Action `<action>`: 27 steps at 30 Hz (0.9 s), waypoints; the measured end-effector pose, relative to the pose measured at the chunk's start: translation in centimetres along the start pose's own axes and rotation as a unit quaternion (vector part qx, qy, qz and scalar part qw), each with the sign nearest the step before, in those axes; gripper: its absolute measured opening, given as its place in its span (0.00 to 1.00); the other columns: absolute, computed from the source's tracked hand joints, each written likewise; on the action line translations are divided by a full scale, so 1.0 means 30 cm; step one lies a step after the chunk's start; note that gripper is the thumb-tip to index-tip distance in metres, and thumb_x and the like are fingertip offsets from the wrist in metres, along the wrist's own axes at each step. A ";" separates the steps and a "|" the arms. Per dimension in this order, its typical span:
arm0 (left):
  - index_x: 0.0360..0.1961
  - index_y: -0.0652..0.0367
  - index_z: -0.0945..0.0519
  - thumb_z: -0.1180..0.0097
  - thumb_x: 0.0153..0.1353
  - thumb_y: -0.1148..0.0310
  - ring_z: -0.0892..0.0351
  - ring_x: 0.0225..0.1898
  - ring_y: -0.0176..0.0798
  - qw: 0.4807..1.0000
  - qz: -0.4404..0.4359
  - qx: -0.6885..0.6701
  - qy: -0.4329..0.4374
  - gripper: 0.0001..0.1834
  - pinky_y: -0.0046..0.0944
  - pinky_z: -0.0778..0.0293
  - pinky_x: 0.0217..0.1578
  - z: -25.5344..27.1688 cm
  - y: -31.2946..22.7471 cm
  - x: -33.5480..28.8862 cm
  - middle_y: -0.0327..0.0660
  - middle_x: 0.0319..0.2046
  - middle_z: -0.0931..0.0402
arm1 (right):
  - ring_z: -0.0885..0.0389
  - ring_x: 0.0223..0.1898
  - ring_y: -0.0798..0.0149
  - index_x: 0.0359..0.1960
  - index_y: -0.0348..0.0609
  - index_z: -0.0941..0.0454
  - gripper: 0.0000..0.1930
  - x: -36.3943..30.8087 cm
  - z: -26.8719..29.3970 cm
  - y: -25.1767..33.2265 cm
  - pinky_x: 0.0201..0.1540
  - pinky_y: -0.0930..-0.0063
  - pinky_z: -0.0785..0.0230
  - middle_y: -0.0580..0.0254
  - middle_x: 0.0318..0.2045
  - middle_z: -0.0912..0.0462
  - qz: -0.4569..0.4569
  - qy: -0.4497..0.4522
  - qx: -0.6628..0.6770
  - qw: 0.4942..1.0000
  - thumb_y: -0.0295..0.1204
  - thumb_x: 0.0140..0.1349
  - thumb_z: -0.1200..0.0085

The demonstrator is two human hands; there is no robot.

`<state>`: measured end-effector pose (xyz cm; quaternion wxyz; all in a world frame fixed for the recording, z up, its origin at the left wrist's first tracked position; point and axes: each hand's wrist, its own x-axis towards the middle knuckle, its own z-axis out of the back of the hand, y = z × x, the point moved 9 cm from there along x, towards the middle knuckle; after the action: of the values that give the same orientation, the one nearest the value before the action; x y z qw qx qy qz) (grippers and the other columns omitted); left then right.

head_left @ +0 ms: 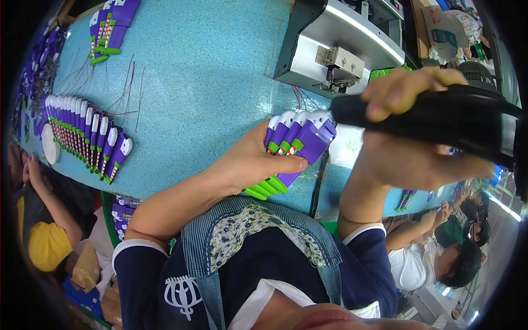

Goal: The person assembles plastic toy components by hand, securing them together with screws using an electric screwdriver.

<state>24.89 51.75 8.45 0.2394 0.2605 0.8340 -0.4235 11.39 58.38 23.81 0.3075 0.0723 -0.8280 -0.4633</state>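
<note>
Clearly, left grip [250, 159] clamps glossy purple pieces [315, 144]; right grip [407, 157] clamps rounded black object [459, 115].

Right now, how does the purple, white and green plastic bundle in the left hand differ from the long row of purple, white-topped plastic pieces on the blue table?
The bundle is gripped in the left hand; the row lies on the blue table. The bundle shows a few pieces, the row many more. Both show purple, white, green and red-and-white stripes.
</note>
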 end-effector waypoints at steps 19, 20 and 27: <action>0.50 0.63 0.29 0.32 0.47 0.72 0.23 0.38 0.32 1.000 -0.009 0.019 0.010 0.28 0.33 0.27 0.42 -0.001 0.041 0.031 0.39 0.38 0.22 | 0.26 0.20 0.61 0.46 0.39 0.29 0.49 0.062 0.063 0.044 0.24 0.70 0.33 0.54 0.23 0.24 0.072 -0.006 -0.071 0.995 0.77 0.51 0.75; 0.50 0.63 0.29 0.32 0.47 0.72 0.23 0.39 0.32 1.000 -0.012 0.016 0.014 0.28 0.34 0.27 0.43 -0.005 0.041 0.031 0.39 0.38 0.22 | 0.25 0.21 0.61 0.46 0.39 0.29 0.49 0.075 0.069 0.056 0.24 0.70 0.33 0.53 0.23 0.23 0.106 0.001 -0.091 0.990 0.77 0.51 0.75; 0.49 0.62 0.28 0.32 0.48 0.73 0.23 0.39 0.31 1.000 -0.012 0.006 0.022 0.27 0.33 0.27 0.43 -0.014 0.030 0.018 0.39 0.38 0.22 | 0.26 0.19 0.63 0.46 0.40 0.28 0.49 -0.029 0.011 0.018 0.25 0.71 0.32 0.55 0.22 0.25 0.025 -0.027 -0.026 0.999 0.77 0.51 0.75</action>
<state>25.00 52.68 7.80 0.2142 0.2608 0.8397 -0.4255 11.99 59.28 23.75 0.2986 0.0315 -0.8252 -0.4784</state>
